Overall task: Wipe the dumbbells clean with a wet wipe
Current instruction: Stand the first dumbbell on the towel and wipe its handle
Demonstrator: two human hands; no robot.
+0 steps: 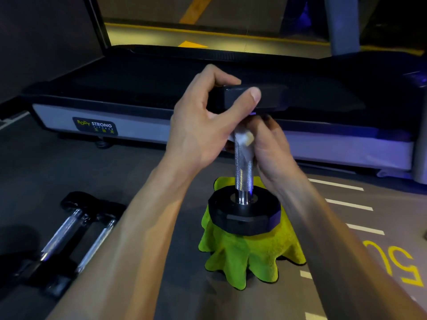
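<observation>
while the left hand (pixel 203 125) clamps the upright dumbbell (pixel 243 162) by its top head, the right hand (pixel 270 146), closed on the wet wipe (pixel 245 137), should rub down the knurled handle evenly.

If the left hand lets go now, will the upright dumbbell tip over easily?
Probably yes. The dumbbell stands on end on a soft, bunched green cloth, an uneven base. Its upper head, held by the left hand, likely makes it top-heavy. It looks heavy for its size.

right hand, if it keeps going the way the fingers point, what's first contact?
The right hand points up along the knurled handle, wet wipe pressed to it. First contact would likely be the underside of the upper weight head, gripped by the left hand. Depth is uncertain.
</observation>
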